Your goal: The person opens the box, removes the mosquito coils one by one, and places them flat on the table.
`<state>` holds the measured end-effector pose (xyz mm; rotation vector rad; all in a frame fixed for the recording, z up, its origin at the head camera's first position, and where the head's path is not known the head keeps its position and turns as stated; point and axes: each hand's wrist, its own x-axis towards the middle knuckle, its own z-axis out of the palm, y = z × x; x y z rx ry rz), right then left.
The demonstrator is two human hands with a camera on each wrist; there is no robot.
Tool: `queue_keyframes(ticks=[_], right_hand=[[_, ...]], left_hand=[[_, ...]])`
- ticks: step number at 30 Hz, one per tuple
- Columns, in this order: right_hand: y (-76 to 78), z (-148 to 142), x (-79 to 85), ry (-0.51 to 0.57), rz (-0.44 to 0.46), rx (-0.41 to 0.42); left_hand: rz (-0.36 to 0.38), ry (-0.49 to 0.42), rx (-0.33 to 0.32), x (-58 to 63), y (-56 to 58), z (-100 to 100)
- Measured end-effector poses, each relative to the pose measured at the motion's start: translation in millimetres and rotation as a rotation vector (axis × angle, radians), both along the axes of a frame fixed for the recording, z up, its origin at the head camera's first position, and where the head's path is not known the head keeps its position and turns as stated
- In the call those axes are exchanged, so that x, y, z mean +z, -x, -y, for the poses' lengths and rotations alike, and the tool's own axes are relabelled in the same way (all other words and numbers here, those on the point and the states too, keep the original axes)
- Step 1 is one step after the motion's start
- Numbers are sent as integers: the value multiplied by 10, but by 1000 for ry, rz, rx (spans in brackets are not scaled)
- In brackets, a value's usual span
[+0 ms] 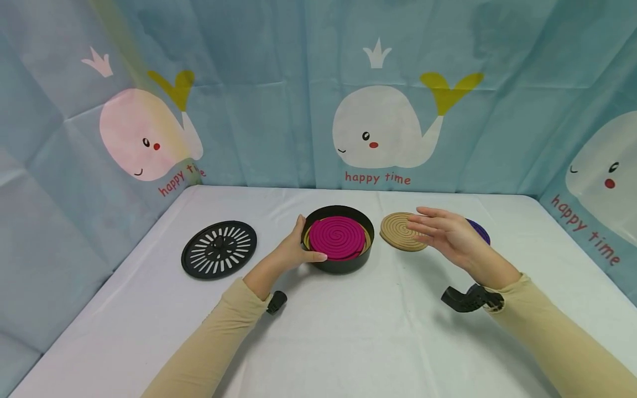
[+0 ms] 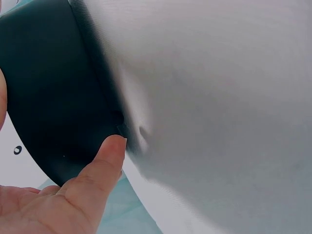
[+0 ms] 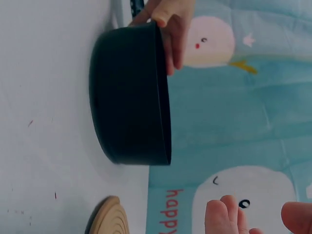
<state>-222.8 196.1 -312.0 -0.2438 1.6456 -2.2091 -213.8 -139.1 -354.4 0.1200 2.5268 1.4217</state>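
Whale cloth: behind white table
Left grip: clamped on black tin's left side
Right grip: loose, empty
Tan coil: just left of right grip, easily the nearer one

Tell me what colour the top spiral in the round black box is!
The flat spiral coil is bright magenta, clearest in the head view.

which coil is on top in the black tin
The magenta coil; a yellowish one shows beneath it, while the tan one and purple one lie outside.
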Motion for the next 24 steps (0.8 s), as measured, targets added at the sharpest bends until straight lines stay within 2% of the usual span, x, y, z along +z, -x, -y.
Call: queue_keyframes(ticks=[10, 15, 24], right_hand=[[43, 306, 9, -87, -35, 55], [90, 476, 22, -151, 11, 52], [272, 733, -33, -147, 81, 92]], left_hand=[[1, 0, 10, -13, 11, 0], [3, -1, 13, -8, 11, -4], [8, 8, 23, -8, 9, -10]])
